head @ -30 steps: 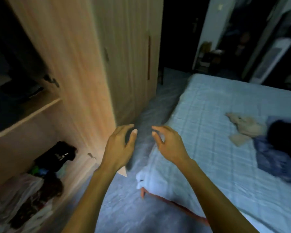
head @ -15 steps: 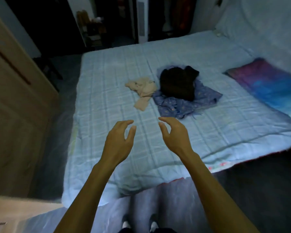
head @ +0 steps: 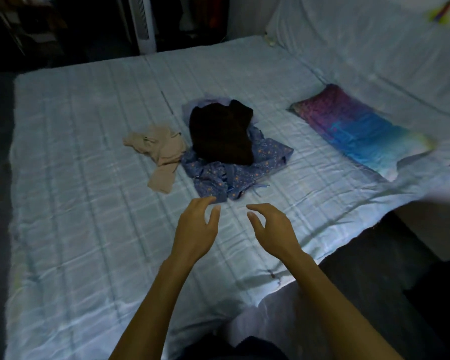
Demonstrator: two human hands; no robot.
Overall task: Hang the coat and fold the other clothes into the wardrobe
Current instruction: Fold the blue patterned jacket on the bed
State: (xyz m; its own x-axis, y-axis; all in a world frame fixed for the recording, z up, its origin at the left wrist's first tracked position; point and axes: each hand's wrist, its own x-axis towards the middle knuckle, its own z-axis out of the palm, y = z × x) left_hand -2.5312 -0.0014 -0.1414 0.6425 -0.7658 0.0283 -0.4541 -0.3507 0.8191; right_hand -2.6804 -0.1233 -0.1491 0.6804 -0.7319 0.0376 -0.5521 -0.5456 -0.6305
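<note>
Three garments lie in a heap in the middle of the bed (head: 76, 203). A black garment (head: 222, 132) sits on top of a crumpled blue flowered garment (head: 234, 172). A beige garment (head: 159, 149) lies just left of them, touching the blue one. My left hand (head: 196, 229) hovers over the sheet with its fingertips near the blue garment's front edge, fingers loosely curved and holding nothing. My right hand (head: 273, 229) hovers beside it, also loosely curved and holding nothing. The wardrobe is out of view.
A pink and blue patterned pillow (head: 359, 128) lies at the bed's right side under a sheet-draped wall. A white tower appliance (head: 142, 24) stands past the bed's far edge amid dark clutter. Dark floor borders the bed left and lower right.
The view has swung from the open wardrobe to the bed. Both hands, still holding nothing, have come nearer to the clothes heap.
</note>
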